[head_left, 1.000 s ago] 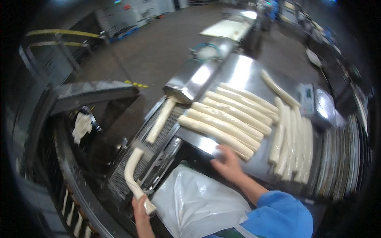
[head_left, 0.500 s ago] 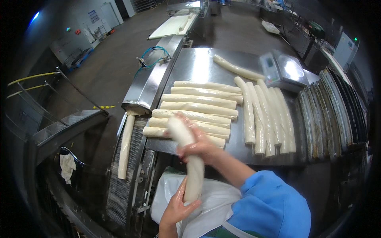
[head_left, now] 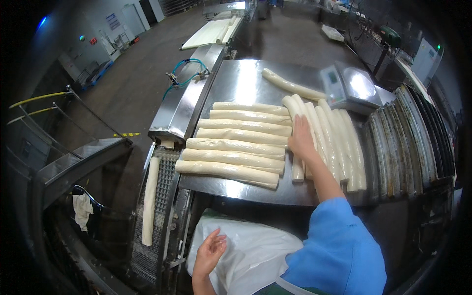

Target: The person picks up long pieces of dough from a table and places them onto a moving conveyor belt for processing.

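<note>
Long, pale dough rolls with a shiny surface lie in two groups on a steel table (head_left: 236,189). On the left, several rolls lie crosswise, among them the nearest dough roll (head_left: 226,173). The right group lies lengthwise, side by side. Its leftmost dough roll (head_left: 298,169) is under my right hand (head_left: 302,137), which grips it from above near its middle and hides part of it. Over the white apron (head_left: 246,241), below the table's front edge, my left hand (head_left: 211,250) is held with fingers loosely apart and nothing in it.
One dough roll (head_left: 150,201) lies on a mesh conveyor (head_left: 142,260) at the left, beside a steel housing (head_left: 184,103) with blue hoses. A curved dough roll (head_left: 292,86) lies near a scale (head_left: 358,83). Metal trays (head_left: 400,142) stand stacked at the right. Stair rails (head_left: 39,96) are far left.
The dough roll I held in both hands over the apron now lies at the left of the right group. My right hand moved right with it; my left let go. The conveyor roll moved nearer.
</note>
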`<state>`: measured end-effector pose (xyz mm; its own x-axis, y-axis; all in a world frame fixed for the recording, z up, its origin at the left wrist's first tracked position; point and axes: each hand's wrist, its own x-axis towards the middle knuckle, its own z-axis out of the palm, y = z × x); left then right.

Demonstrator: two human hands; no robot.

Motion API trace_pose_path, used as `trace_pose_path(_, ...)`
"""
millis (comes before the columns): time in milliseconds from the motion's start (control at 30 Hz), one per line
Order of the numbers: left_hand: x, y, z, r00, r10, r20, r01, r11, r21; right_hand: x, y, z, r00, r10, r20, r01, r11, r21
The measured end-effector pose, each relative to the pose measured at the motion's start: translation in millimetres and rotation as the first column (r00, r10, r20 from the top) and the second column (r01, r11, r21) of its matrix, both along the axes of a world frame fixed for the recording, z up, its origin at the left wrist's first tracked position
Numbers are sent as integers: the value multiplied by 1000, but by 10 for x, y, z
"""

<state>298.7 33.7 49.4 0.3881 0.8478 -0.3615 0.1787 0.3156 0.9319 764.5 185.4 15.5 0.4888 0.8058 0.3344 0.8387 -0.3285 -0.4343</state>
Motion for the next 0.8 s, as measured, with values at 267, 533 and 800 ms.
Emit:
trace_pose_path(267, -307, 145, -215, 988, 154, 8, -153, 986, -68, 478, 632, 172, 977, 48, 209, -10, 984, -180)
trace_pose_path(533, -1195, 481, 39, 808, 472, -353, -364, 871, 331, 640, 600, 182, 968, -62, 243, 153, 913, -379)
trace_pose_path(800, -2296, 290, -312, 260, 688, -677, -71, 713, 698, 381, 215, 75, 970, -58, 237, 146, 916, -373)
